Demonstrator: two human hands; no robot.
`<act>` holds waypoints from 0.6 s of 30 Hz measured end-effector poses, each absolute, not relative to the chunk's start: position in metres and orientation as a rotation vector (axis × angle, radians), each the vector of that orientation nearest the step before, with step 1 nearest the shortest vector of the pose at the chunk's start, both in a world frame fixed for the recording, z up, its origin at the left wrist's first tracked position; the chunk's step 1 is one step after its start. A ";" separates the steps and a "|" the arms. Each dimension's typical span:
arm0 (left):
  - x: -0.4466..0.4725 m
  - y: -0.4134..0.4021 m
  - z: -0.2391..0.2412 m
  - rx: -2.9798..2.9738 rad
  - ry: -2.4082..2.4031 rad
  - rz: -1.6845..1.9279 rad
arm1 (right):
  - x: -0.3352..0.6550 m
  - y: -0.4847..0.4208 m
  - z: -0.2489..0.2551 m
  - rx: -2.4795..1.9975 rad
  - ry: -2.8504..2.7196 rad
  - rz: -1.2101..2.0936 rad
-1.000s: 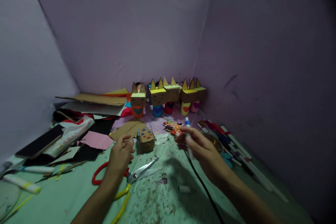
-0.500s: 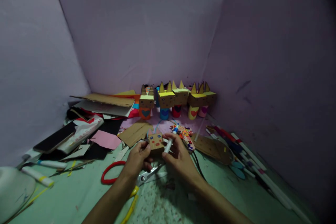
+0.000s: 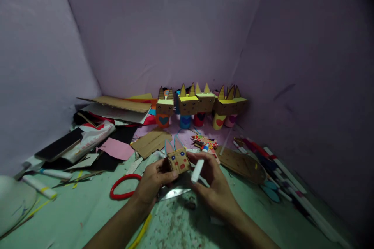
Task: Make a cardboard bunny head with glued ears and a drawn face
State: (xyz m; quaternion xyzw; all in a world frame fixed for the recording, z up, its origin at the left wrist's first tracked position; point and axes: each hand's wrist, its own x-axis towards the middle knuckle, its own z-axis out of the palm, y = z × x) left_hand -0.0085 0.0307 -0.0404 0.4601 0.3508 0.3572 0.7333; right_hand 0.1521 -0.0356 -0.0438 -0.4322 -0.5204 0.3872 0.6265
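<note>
A small cardboard animal head (image 3: 179, 161), with drawn blue eyes, red cheeks and mouth, and two upright blue-edged ears, is gripped at its left side by my left hand (image 3: 156, 179). My right hand (image 3: 212, 175) is closed around a white marker (image 3: 198, 169) with a blue end pointing away from me. The right fingertips also reach the head's right side. Beneath my hands lie scissors with metal blades (image 3: 175, 193) and one red handle loop (image 3: 124, 187); part of them is hidden by my left wrist.
Several cardboard-headed figures on coloured tubes (image 3: 185, 121) stand along the back. Cardboard sheets (image 3: 117, 105) and pink paper (image 3: 117, 149) are piled on the left. Markers (image 3: 55, 174) lie nearby. A cardboard piece (image 3: 241, 163) and long white sticks (image 3: 309, 212) lie right.
The cardboard head has been tilted and turned so that its ears show plainly. My right hand has shifted slightly right, and the marker's near end now points more toward me.
</note>
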 end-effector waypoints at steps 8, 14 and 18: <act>-0.005 0.031 -0.039 0.975 0.840 0.771 | 0.156 -0.062 -0.032 -1.079 -1.158 0.499; -0.002 0.032 -0.033 0.977 0.868 0.707 | 0.155 -0.058 -0.034 -1.159 -1.193 0.479; -0.001 0.033 -0.032 0.922 0.755 0.677 | 0.158 -0.058 -0.037 -1.309 -1.261 0.346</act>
